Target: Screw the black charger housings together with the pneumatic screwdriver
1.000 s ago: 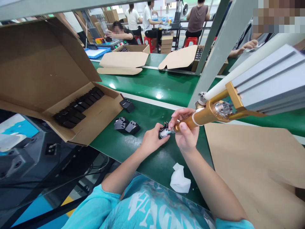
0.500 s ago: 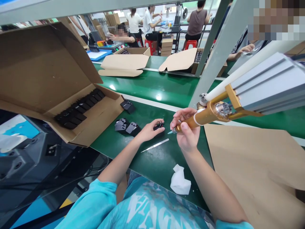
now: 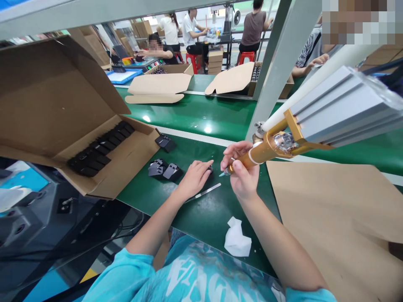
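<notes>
My left hand (image 3: pixel 195 179) is closed over a small black part (image 3: pixel 210 169) on the green bench, covering most of it. In my right hand (image 3: pixel 244 178) is a gold dispensing gun (image 3: pixel 262 152), gripped near its lower end. Its teal needle tip (image 3: pixel 222 174) points left, just beside the black part. Below my left hand lies a pair of metal tweezers (image 3: pixel 208 191), partly behind the wrist. Black block-shaped housings (image 3: pixel 172 171) sit left of the hand, with another black housing (image 3: pixel 165 142) farther back.
An open cardboard box (image 3: pixel 135 161) with rows of black parts stands at left. Crumpled white tissue (image 3: pixel 237 239) lies near the front edge; a cardboard sheet (image 3: pixel 327 201) covers the right. A grey post (image 3: pixel 267 90) rises beyond the gun. Other people sit behind the conveyor (image 3: pixel 195 113).
My left hand has turned over the black part, its fingers now stretched across and hiding more of it. The right hand keeps its grip on the gun. The view has shifted slightly.
</notes>
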Motion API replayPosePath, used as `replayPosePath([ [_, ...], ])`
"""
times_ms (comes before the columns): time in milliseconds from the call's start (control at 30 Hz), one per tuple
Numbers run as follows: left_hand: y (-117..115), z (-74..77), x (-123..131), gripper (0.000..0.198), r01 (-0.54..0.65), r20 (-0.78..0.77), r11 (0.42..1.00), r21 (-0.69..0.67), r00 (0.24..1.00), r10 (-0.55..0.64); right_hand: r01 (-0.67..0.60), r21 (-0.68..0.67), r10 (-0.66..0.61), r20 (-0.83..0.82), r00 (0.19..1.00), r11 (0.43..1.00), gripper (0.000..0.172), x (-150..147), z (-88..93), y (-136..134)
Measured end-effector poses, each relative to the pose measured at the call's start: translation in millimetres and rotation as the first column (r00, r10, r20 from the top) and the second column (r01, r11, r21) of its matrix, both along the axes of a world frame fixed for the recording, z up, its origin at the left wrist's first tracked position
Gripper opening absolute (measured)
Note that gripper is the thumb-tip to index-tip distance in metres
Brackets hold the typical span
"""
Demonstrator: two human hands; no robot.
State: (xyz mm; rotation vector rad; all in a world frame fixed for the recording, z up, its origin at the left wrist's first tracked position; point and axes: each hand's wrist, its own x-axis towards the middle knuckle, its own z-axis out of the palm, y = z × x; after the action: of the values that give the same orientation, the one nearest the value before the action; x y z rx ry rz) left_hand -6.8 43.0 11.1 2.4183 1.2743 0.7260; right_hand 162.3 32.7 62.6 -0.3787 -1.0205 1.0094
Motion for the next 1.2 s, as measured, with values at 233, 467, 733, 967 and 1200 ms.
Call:
replayPosePath([
  [233, -6, -7.5, 5, 0.028, -0.131, 0.03, 0.986, -0.098, 0.99, 0.135, 0.006, -0.003, -0.006, 0.014, 1.0, 1.0, 0.028, 0, -0.4, 0],
  [467, -6, -13.5, 10, 0.022, -0.166, 0.077, 0.98, -0.113, 0.981, 0.176, 0.0, 0.007, 0.0, 0.012, 1.0, 1.0, 0.026, 0, -0.9, 1],
  [733, -17, -20.5, 24, 0.04, -0.236, -0.292, 0.968, 0.089, 0.923, 0.252, 0.002, -0.008, -0.002, 0.009, 1.0, 1.0, 0.026, 1, -1.3, 0],
  [967, -19, -8.5, 25, 0.041, -0.191, -0.473, 0.981, 0.029, 0.862, 0.181, -0.031, 0.02, 0.031, -0.034, 0.999, 0.999, 0.025, 1, -0.3, -1],
  [1200, 41, 29.7, -15, 0.059, -0.308, -0.647, 0.943, 0.127, 0.695, 0.315, 0.0, -0.02, 0.0, -0.028, 1.0, 1.0, 0.025, 3, -0.6, 0],
])
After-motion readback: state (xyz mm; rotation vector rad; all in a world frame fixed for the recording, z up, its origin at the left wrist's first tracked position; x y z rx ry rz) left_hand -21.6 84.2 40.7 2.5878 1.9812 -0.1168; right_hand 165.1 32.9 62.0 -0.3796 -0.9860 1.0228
